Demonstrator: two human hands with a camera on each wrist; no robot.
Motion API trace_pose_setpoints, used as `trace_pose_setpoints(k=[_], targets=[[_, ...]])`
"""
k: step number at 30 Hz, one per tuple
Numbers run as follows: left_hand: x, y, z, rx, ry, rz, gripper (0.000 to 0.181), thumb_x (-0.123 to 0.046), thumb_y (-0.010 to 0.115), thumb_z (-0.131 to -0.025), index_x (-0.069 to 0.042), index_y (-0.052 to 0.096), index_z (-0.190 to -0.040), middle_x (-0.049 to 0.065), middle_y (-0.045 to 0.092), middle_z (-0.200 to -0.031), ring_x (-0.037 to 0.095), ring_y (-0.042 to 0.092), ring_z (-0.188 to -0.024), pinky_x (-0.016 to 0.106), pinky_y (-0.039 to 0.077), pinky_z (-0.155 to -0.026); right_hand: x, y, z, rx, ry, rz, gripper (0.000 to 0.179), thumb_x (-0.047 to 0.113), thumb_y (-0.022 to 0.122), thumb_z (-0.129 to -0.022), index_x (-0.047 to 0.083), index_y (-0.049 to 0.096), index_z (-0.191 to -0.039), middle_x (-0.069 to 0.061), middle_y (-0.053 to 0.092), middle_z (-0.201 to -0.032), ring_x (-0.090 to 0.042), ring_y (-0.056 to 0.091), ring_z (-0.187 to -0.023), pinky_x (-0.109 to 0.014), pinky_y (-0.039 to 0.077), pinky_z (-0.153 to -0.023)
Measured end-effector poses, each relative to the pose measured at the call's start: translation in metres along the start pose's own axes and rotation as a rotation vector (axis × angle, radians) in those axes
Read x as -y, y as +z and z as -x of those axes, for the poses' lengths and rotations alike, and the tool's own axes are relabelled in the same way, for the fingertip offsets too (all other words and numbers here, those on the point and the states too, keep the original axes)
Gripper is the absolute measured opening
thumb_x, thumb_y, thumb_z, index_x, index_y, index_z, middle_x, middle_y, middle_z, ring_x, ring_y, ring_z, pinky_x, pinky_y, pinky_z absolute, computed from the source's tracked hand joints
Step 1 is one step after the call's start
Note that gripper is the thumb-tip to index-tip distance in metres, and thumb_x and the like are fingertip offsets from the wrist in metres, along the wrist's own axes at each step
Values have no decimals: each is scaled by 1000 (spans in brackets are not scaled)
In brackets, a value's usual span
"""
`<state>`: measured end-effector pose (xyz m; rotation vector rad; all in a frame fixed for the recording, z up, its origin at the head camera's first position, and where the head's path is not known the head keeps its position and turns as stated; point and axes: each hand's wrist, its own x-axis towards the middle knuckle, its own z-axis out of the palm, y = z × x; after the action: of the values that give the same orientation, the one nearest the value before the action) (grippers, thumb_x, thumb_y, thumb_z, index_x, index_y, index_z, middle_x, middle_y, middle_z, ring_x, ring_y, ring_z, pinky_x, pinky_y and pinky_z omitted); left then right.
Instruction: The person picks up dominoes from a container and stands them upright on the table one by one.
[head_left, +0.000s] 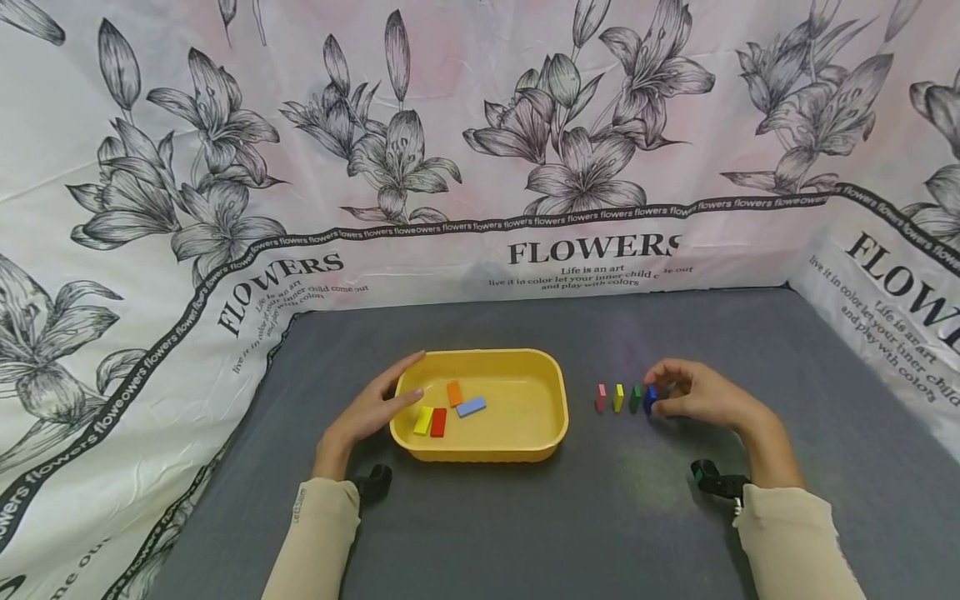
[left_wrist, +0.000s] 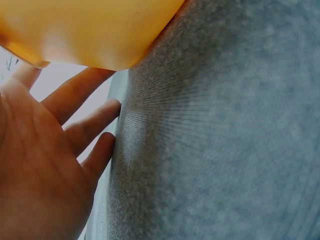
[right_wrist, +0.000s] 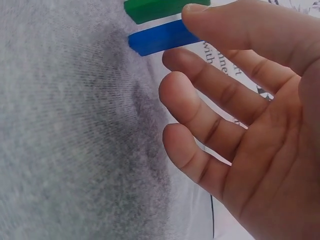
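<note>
My left hand holds the left end of a yellow tray, its thumb over the rim and straight fingers along the outside wall. In the left wrist view the lower two fingers are clear of the tray. My right hand pinches an upright blue block between thumb and index finger; the other fingers are loosely bent below. Beside it stands a green block, then a yellow block and a pink block, spaced in a row right of the tray.
Inside the tray lie an orange block, a light-blue block, a red block and a second yellow block, all flat. A dark grey cloth covers the table. Flower-printed sheeting borders the back and sides.
</note>
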<state>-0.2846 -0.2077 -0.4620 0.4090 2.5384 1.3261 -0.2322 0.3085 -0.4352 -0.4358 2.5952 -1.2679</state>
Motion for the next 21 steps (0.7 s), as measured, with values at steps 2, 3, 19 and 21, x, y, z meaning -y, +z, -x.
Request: trace_pose_setpoints(k=[2,3,19,21], targets=[[0,0,0,-1,-2,2,65,-39,62,-100,-41,33,-158,-2,28,-169,33,30,-154,66,23,-123,2,0,1,-17,-2,16,37,10,78,-86,1,62,-118,-20,66,-117,-14,63,-84,-30,54,-67],[0,0,0,-2,-4,4,65,-40,62,-99,-41,33,-158,-2,29,-169,33,30,-154,65,22,-123,4,0,1,-25,-3,26,38,12,79,-86,1,62,-119,-20,66,-119,-15,64,-85,-30,55,-68],[4,0,-2,3,23,-6,64,-37,61,-101,-38,33,-158,1,27,-169,35,28,-155,67,20,-123,51,20,-13,-228,-182,212,40,24,77,-92,15,65,-129,-10,68,-126,-23,55,-102,-45,48,-87],[4,0,-3,2,18,-7,64,-39,61,-101,-39,33,-158,0,27,-169,35,28,-155,67,20,-123,58,28,-22,-243,-240,222,37,21,77,-91,16,67,-127,-7,69,-123,-18,53,-97,-42,48,-84]])
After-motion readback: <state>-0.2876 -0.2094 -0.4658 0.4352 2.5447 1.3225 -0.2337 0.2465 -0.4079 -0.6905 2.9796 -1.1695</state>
